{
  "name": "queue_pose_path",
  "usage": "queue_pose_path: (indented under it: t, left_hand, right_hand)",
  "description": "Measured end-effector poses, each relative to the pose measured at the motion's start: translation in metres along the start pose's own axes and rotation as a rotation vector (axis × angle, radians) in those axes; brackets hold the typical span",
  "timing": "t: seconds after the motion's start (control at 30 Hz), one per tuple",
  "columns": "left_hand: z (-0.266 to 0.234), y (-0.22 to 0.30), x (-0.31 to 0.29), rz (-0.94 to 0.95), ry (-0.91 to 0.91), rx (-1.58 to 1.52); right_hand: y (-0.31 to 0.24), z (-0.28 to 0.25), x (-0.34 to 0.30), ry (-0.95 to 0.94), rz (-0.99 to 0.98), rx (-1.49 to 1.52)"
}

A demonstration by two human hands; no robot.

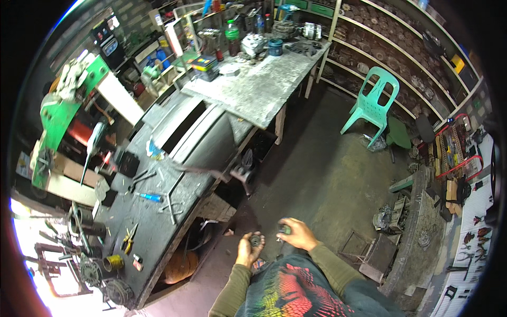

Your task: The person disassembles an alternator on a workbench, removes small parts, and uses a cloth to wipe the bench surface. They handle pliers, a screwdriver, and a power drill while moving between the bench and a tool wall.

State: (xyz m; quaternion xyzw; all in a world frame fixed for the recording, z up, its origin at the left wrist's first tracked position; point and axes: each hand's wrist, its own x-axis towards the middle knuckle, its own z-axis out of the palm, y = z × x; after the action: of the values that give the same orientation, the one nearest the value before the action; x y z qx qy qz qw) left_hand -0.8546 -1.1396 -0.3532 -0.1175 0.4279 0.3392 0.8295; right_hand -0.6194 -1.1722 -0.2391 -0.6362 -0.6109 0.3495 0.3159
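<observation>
- At left, long dark tabletop (174,211), cluttered with small tools.
- Teal plastic chair (372,100) well apart, by shelves.
- Right hand (298,234) grasping dark-handled tool (284,230).
- Left hand (249,248) cupped around small round gear-like part (255,240), held low over the floor.

Both your forearms come in from the lower edge, in olive-green long sleeves, bent inward in front of your body. Your left hand (248,248) is raised with fingers curled closed around something small. Your right hand (298,233) is just beside it, knuckles up, fingers also closed in a grip.
</observation>
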Motion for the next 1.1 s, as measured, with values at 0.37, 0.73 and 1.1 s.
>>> queue_pose_path:
  t: [0.37, 0.73, 1.1]
  left_hand:
    - [0.221, 0.038, 0.286, 0.279, 0.298, 0.281]
    - [0.214, -0.098, 0.336, 0.442, -0.259, 2.185]
    - [0.533, -0.344, 0.503, -0.157, -0.066, 1.901]
  right_hand:
    - [0.276, -0.173, -0.275, 0.76, 1.262, 0.296]
    - [0.354, -0.144, -0.318, 1.361, 0.79, 1.667]
    - [0.408, -0.344, -0.295, 1.366, 1.704, 0.233]
